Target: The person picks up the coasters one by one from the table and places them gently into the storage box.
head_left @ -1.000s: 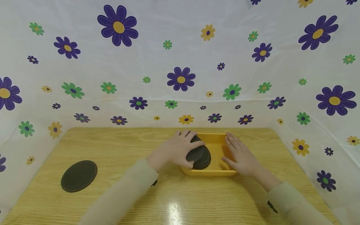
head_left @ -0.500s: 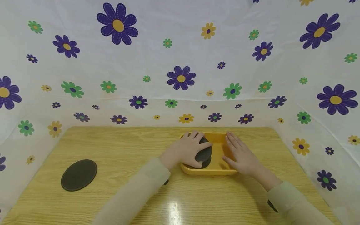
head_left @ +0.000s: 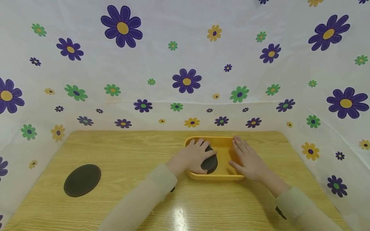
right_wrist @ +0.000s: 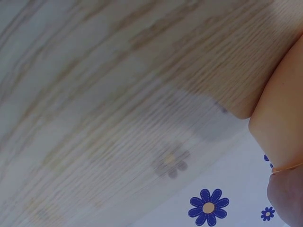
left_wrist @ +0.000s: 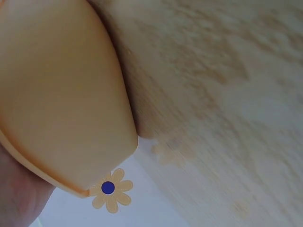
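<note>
My left hand (head_left: 194, 158) reaches over the left wall of a yellow tray (head_left: 221, 177). Its spread, bent fingers grip a round black coaster (head_left: 212, 164) from above, inside the tray's left half; the palm hides much of it. My right hand (head_left: 251, 164) lies along the tray's right wall with straight fingers, the thumb over the inside. A second black coaster (head_left: 82, 180) lies flat on the table, far to the left. The left wrist view shows the tray's outer wall (left_wrist: 61, 94) and part of the hand at its rim.
The tray stands toward the back of a wood-grain table (head_left: 127, 154). A white cloth with flowers (head_left: 162, 64) rises behind the table and at both sides. In the right wrist view, the tray's other outer wall (right_wrist: 284, 104) borders the tabletop.
My left hand has moved right with the coaster, then lowered it into the tray, over the dark disc seen beneath it earlier. The right hand has stayed on the tray.
</note>
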Tool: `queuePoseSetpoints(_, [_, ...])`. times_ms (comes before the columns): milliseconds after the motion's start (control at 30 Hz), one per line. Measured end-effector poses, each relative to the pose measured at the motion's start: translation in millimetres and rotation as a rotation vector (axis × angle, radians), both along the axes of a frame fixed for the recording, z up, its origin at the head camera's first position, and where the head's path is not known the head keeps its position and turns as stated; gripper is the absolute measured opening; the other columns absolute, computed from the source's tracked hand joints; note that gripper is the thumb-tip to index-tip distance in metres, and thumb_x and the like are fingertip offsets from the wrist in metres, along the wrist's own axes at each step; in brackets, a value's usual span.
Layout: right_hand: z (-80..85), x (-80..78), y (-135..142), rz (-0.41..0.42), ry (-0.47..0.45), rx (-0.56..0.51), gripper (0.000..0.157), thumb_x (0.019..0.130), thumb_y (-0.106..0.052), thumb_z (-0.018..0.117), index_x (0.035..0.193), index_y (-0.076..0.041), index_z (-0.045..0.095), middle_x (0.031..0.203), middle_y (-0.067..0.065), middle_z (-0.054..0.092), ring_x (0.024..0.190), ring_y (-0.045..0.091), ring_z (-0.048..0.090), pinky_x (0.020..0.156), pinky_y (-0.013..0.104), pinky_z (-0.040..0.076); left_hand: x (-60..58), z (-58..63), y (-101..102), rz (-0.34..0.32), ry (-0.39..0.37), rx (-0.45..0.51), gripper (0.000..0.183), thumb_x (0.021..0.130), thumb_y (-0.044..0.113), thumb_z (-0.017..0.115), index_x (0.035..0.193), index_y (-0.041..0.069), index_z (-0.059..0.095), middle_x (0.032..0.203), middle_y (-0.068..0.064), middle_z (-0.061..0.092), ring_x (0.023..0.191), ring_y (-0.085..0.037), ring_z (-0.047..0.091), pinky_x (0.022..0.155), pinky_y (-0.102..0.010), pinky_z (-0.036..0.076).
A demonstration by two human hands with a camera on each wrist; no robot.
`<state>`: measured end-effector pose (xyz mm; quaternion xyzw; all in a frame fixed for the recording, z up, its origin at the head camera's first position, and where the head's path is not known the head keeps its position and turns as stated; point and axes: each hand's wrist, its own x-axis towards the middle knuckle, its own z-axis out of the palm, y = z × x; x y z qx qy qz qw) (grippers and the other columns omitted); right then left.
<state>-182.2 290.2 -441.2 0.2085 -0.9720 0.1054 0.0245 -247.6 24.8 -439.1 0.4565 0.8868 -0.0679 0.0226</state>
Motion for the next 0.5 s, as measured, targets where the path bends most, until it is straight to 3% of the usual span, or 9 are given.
queuePoseSetpoints(233, [-1.6, -0.8, 0.5, 0.001, 0.020, 0.014, 0.082, 0.106, -0.040, 0.058, 0.162, 0.012, 0.027, 0.174, 0.029, 0.018, 0.161, 0.048, 0.021, 0.131, 0.057, 0.020, 3.1, 2.4, 0.4, 0.007, -0.001, -0.017, 0.079, 0.094, 0.065, 0.067, 0.163, 0.037, 0.041, 0.166, -0.007, 0.040, 0.149, -0.030, 0.043, 0.118, -0.053, 0.042])
queuePoseSetpoints(500, [-5.4, -1.6, 1.5, 0.011, 0.046, 0.000, 0.082, 0.106, -0.038, 0.058, 0.161, 0.013, 0.027, 0.173, 0.031, 0.020, 0.160, 0.050, 0.023, 0.133, 0.055, 0.017, 3.2, 3.5, -2.3, 0.029, -0.026, 0.011, 0.076, 0.094, 0.062, 0.067, 0.161, 0.034, 0.044, 0.167, -0.008, 0.040, 0.151, -0.030, 0.041, 0.120, -0.054, 0.039])
